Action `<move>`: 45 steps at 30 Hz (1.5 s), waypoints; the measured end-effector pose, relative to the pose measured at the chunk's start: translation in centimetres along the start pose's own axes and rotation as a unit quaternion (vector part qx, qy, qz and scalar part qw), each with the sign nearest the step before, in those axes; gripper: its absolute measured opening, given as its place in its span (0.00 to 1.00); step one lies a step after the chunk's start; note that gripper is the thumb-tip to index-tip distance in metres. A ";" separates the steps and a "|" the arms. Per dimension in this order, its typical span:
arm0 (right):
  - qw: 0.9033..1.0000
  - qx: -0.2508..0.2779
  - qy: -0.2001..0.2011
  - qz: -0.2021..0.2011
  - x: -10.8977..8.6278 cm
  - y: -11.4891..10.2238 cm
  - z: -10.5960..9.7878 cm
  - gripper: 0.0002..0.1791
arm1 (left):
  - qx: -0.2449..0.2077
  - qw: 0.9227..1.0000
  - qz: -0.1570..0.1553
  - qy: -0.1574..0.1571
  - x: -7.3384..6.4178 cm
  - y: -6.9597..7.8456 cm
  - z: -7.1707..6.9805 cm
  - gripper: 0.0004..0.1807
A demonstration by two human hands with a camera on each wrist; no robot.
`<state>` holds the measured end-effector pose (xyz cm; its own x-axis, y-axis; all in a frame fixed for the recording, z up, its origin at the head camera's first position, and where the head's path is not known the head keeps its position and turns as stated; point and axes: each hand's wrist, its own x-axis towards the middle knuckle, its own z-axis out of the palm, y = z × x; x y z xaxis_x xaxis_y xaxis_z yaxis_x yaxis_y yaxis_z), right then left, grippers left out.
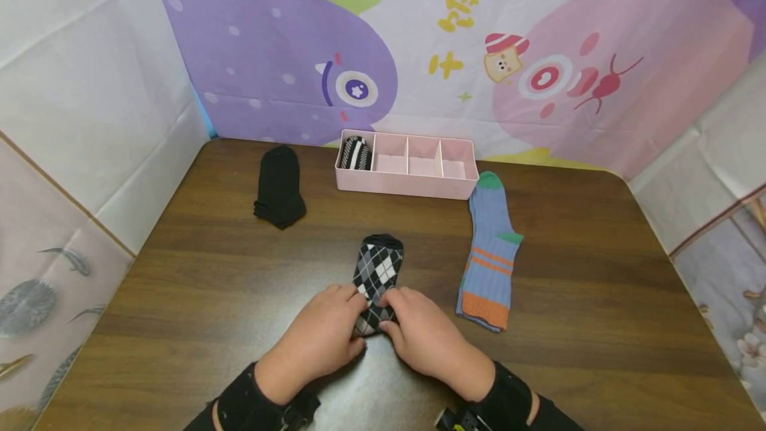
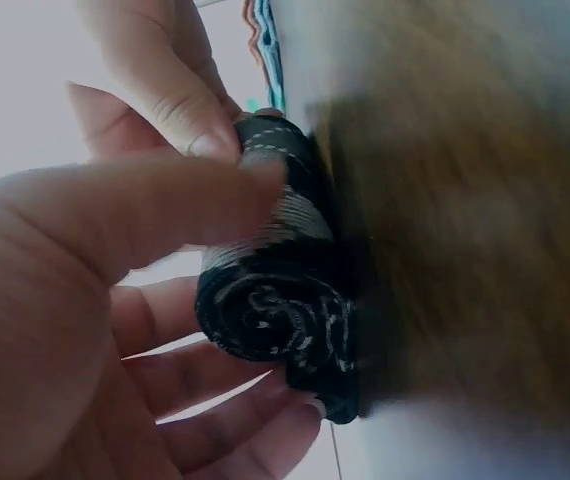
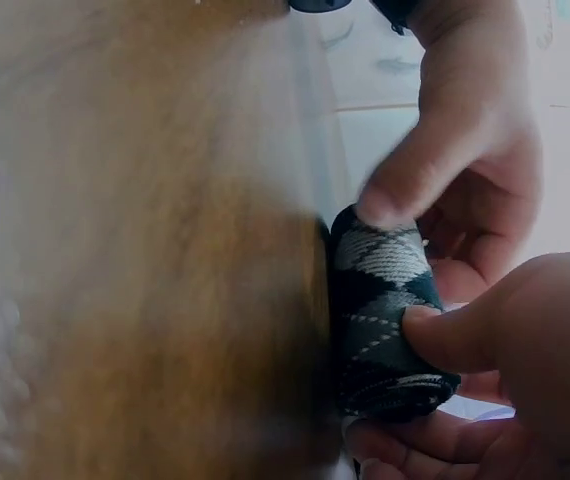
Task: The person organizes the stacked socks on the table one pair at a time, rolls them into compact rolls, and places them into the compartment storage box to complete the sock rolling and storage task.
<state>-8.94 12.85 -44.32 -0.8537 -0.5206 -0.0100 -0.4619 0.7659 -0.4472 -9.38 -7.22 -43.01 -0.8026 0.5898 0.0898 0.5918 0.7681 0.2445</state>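
Observation:
A black, grey and white argyle sock point(image 1: 380, 266) lies on the table in front of me, its near end rolled up. From the left, my left hand point(image 1: 323, 338) holds the roll between thumb and fingers. My right hand point(image 1: 429, 339) grips the other side in the same way. In the left wrist view the roll's spiral end point(image 2: 275, 318) shows, close against the tabletop. The right wrist view shows both thumbs on the rolled sock point(image 3: 380, 290), with fingers partly hidden behind it.
A pink four-slot box point(image 1: 407, 183) stands at the back, a rolled black-and-white striped sock point(image 1: 356, 153) in its leftmost slot. Folded black socks point(image 1: 280, 185) lie at the left. Blue socks with orange and green parts point(image 1: 492, 251) lie at the right on the wooden table point(image 1: 209, 271).

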 end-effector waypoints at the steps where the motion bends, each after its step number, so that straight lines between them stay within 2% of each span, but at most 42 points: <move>1: 1.000 0.005 -0.002 0.003 0.0 0.0 0.0 0.13 | -0.002 1.000 0.004 -0.002 0.0 0.0 0.0 0.16; 6: 1.000 0.008 -0.005 0.009 0.0 0.0 0.0 0.11 | -0.012 1.000 0.011 -0.003 -0.1 0.0 0.1 0.16; 12: 1.000 -0.010 0.005 0.009 0.0 0.1 0.1 0.12 | -0.035 0.999 0.000 -0.022 0.0 0.1 0.1 0.13; 17: 1.000 -0.017 0.005 0.007 -0.1 0.1 0.0 0.13 | -0.046 0.999 -0.006 -0.022 0.0 0.1 0.1 0.13; 21: 1.000 -0.017 0.017 0.003 -0.1 0.2 0.0 0.14 | -0.056 0.998 -0.011 -0.015 0.1 0.1 0.3 0.12; 28: 0.999 -0.037 0.030 -0.012 0.0 0.3 -0.1 0.24 | -0.075 0.996 -0.043 -0.004 0.3 0.1 0.5 0.06; 36: 0.997 -0.065 0.026 -0.022 -0.1 0.2 0.0 0.19 | -0.075 0.995 -0.061 0.021 0.3 0.1 0.7 0.06; 40: 0.998 -0.056 0.019 -0.013 -0.1 0.1 -0.1 0.18 | -0.071 0.995 -0.067 0.029 0.3 0.0 0.7 0.04; 45: 0.999 -0.038 0.011 0.000 -0.1 0.1 -0.3 0.17 | -0.083 0.994 -0.063 0.021 0.3 -0.1 0.4 0.04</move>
<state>-9.00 13.05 -44.10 -0.8580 -0.5135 0.0098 -0.4786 0.7923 -0.3785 -9.67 -7.04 -43.45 -0.8739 0.4779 0.0887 0.4691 0.7815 0.4112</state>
